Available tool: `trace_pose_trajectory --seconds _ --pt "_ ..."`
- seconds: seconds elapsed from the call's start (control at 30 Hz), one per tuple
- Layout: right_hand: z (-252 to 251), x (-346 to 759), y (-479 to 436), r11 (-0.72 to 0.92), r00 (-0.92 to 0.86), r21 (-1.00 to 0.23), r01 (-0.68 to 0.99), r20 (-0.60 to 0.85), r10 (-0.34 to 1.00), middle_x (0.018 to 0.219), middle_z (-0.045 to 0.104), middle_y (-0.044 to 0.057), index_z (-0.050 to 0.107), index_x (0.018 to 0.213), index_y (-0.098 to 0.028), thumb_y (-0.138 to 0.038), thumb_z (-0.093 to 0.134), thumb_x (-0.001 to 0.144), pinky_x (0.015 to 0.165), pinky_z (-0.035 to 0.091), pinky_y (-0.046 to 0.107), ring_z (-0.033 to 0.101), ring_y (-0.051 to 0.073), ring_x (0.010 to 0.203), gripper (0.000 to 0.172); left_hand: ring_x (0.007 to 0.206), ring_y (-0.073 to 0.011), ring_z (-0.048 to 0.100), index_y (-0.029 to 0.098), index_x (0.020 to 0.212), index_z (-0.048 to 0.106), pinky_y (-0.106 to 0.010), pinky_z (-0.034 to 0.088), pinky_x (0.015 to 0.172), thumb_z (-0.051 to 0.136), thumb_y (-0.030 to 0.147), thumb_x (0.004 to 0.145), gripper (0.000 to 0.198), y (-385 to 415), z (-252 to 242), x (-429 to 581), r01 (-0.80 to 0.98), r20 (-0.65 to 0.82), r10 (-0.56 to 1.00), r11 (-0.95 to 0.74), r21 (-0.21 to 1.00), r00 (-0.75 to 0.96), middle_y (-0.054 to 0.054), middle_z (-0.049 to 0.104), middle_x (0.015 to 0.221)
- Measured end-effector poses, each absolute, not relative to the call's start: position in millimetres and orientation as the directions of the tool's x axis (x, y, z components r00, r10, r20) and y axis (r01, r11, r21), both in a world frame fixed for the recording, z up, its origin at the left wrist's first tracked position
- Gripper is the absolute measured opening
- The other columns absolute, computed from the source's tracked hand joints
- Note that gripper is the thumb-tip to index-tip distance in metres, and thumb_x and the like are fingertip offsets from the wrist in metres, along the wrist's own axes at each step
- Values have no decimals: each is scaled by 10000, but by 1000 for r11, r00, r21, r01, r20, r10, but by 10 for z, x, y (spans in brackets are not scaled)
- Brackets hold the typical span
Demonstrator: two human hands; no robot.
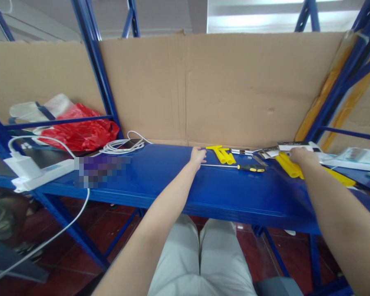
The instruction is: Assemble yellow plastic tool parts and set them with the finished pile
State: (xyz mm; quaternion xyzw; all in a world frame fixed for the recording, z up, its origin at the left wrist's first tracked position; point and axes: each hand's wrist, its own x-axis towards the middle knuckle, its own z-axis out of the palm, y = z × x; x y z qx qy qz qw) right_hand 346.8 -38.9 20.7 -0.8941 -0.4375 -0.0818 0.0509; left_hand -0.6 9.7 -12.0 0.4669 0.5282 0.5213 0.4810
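My left hand (198,155) rests on the blue shelf board, its visible fingers a little apart. Just right of it lie yellow T-shaped handle pieces (221,155). A screwdriver (251,168) with a black and yellow handle lies flat, its long shaft reaching left to just below that hand. Over on the right, my right hand (303,156) is among flat packages (291,144) and yellow tube-shaped handles (288,166); its fingers are mostly hidden, so its grip is unclear. Small packaged parts (242,152) lie between the two hands, near the cardboard.
Cardboard (228,86) backs the blue shelf board (172,181). To the left are a coiled white cable (120,146), a power strip (49,174) with a plugged-in adapter, and a red plastic bag (83,129). Another yellow handle (340,176) lies far right. Blue posts (95,61) frame the shelf.
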Motion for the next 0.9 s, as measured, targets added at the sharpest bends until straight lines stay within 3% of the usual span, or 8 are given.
trace_pose_trajectory --seconds 0.17,0.3,0.43,0.53,0.73,0.9 --pt "126 3356 -403 -659 658 -64 750 179 731 1435 469 279 526 1406 -63 -177 311 981 1053 362 500 427 341 1368 490 874 -157 656 170 1166 489 -198 508 575 542 72 847 338 77 -102 -11 15 -23 995 24 1000 -98 -102 656 1074" --pt "149 3193 -331 -604 587 -37 796 287 757 1418 485 277 562 1354 -37 -154 387 946 1043 359 489 403 342 1376 459 902 -163 658 161 1174 489 -186 488 549 531 67 846 344 67 -96 -6 43 -17 996 21 999 -90 -115 655 1106" --pt "220 2846 -143 -467 443 -15 884 349 826 1222 631 255 680 1193 -74 -190 520 861 952 451 456 566 335 1215 387 915 -163 657 159 1138 500 -181 473 541 524 62 844 311 58 -95 -3 66 -8 997 13 998 -77 -115 657 1112" --pt "242 2480 30 -288 301 -88 953 334 893 1139 700 182 734 1126 -164 -193 508 857 904 498 409 648 301 1111 352 892 -163 659 159 1088 527 -192 480 558 534 68 834 270 52 -92 -7 89 0 997 7 996 -74 -106 670 1070" --pt "100 1894 262 170 -126 -175 970 237 963 1156 726 87 755 1114 -226 -231 618 808 929 503 328 677 251 1069 335 926 -173 667 151 1103 550 -206 489 606 564 106 825 282 95 -120 -13 173 15 998 -5 985 -57 -123 680 1107" --pt "-111 1745 161 237 -219 -77 968 191 957 1292 664 87 701 1247 -248 -160 627 779 1000 475 373 612 288 1200 482 1006 -206 668 156 1133 583 -263 519 714 569 117 801 334 197 -207 8 312 104 992 -78 947 -69 -135 676 1186"
